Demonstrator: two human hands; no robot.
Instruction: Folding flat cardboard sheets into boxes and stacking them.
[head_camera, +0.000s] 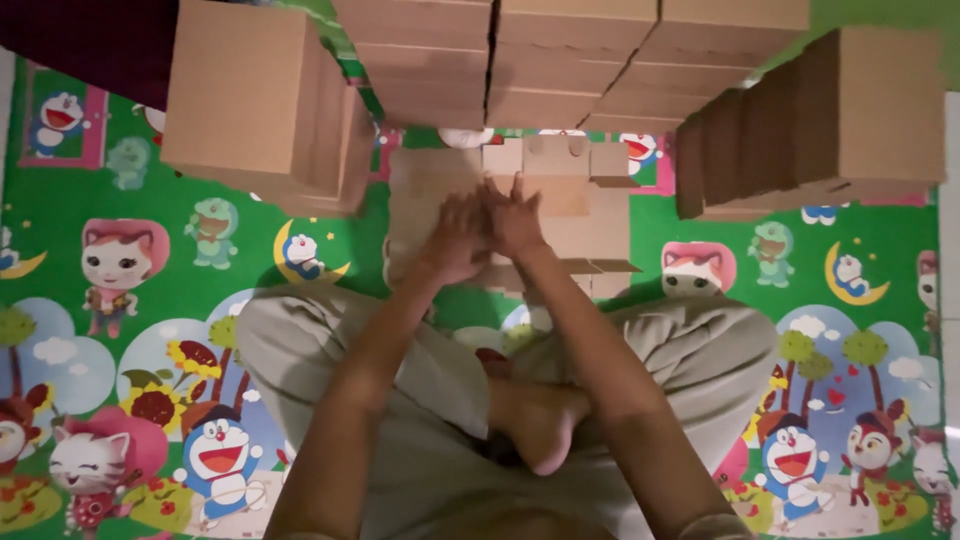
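The flat cardboard blank (560, 215) lies on the cartoon-printed floor mat (130, 330) straight ahead of the person's crossed legs (420, 400), its small flaps spread toward the far side and a few folded panels showing at its near right edge. Both hands are pressed down on its middle, side by side and touching: the left hand (455, 240) lies palm-down with fingers spread over the left panel, and the right hand (517, 222) lies flat just beside it with fingers pointing away; neither is closed around anything, though whether the fingertips pinch a flap edge cannot be told. The blank looks light and thin, stiff across its panels but ready to bend along the scored creases, so it would best be taken by a panel edge or a flap near a fold rather than by a loose corner, which could crumple or tear. Beyond the blank, a row of stacked brown boxes (560, 60) rises along the far side; to the blank's left stands another stack of boxes (260, 100), and to its right a third pile (830, 120) leans in stepped layers. A bare foot (540, 425) rests on the lap nearer than the blank.
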